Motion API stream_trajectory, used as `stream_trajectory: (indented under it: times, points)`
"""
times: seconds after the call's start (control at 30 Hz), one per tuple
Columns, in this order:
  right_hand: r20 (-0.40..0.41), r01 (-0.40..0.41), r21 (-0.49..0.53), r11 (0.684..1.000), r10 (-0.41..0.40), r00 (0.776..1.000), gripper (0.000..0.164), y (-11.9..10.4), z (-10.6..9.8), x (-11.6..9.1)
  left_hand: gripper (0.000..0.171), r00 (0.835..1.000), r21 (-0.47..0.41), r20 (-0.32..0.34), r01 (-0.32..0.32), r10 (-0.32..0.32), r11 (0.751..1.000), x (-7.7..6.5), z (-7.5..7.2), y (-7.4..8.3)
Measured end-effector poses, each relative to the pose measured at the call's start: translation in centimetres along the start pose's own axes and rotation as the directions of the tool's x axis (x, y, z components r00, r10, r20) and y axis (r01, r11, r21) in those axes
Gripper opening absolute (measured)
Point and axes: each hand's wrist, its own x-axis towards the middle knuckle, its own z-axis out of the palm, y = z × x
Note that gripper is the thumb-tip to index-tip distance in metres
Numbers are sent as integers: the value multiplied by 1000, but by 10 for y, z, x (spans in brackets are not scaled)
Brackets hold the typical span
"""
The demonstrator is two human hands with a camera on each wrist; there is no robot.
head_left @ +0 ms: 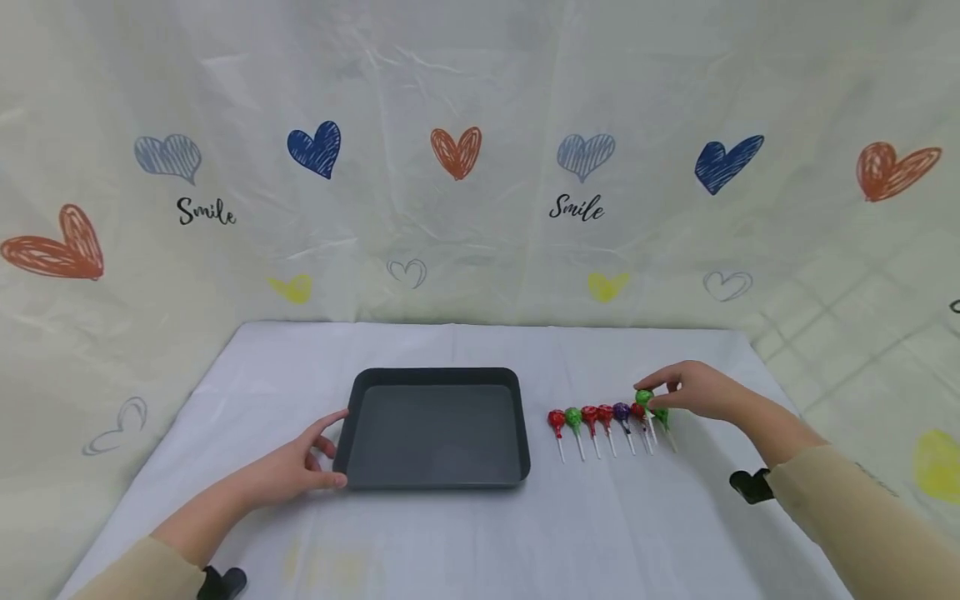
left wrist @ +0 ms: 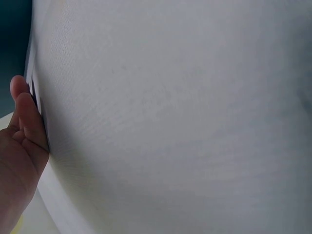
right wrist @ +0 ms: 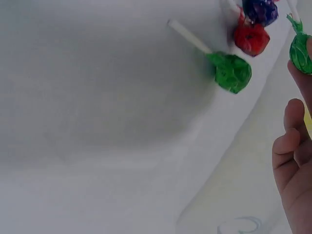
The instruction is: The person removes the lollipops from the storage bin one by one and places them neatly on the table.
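My right hand (head_left: 697,390) pinches a green-wrapped lollipop (head_left: 644,398) by its candy end, just above the right end of a lollipop row. In the right wrist view, that lollipop (right wrist: 301,52) is between thumb and fingertip, stick upward in the picture. Another green lollipop (right wrist: 233,74) lies below it on the cloth, beside a red lollipop (right wrist: 251,40) and a purple one (right wrist: 262,10). At the left side of a dark grey rectangular tray (head_left: 431,483), my left hand (head_left: 281,473) touches the rim with spread index finger and thumb.
Along the row, several more lollipops lie with sticks toward me, among them a red one (head_left: 556,419) and a green one (head_left: 573,417) at the left end. A white cloth (head_left: 450,550) covers the table. Behind stands a pale curtain (head_left: 510,75) printed with hearts.
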Motion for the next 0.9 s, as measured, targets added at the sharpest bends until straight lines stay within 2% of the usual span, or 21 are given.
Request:
stream_trajectory:
  times: [0.37,0.67,0.9]
  points:
    - [12,-39,-9,999,39,999,38,40,-14,-22,107,1000,9,-7,29,-29,1000,2,1,-3]
    - [40,-60,36,998,58,998,41,56,-9,-18,107,999,4,-5,36,-36,999,2,0,-2]
    - [34,-64,4,998,64,997,33,60,-3,-10,107,999,9,-11,32,-32,999,1,1,-1]
